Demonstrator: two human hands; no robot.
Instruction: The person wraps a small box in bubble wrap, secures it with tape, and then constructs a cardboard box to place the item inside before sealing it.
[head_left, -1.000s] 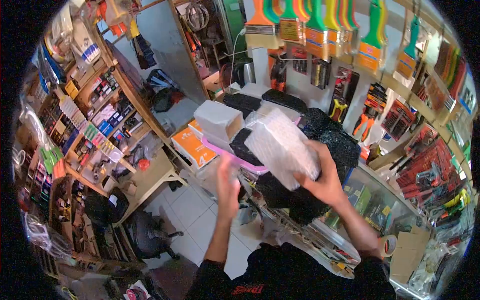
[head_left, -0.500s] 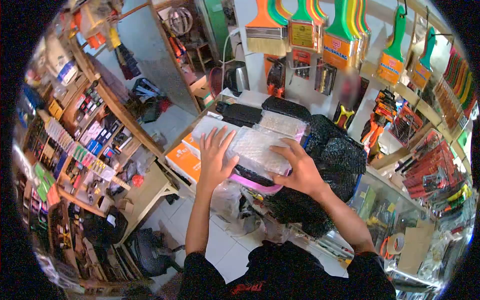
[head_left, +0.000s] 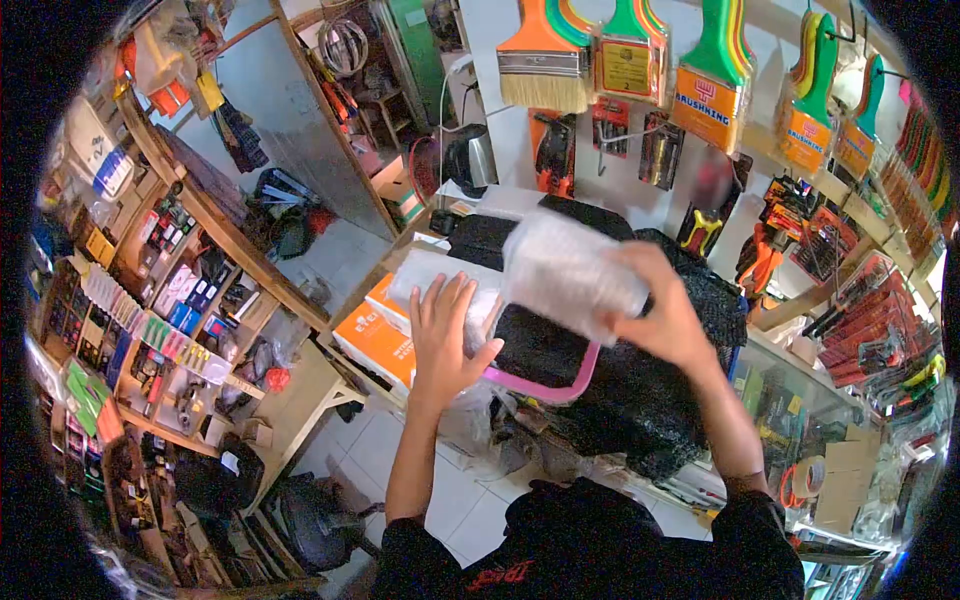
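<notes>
Now the right hand (head_left: 662,312) grips a plastic-wrapped package (head_left: 565,272) above the pink-rimmed basket (head_left: 578,386); the left hand (head_left: 445,345), fingers spread, covers part of the wrapped box (head_left: 420,270) at left.

- Left hand (head_left: 447,345), yours: centre of frame, palm down, fingers fanned upward, thumb out to the right.
- Left forearm (head_left: 408,465), yours: below it, rising nearly upright from lower centre.
- Right hand (head_left: 668,315), yours: right of centre, motion-blurred, fingers leftward in a grip, thumb lower.
- Right forearm (head_left: 728,425), yours: slanting up-left from lower right.
</notes>
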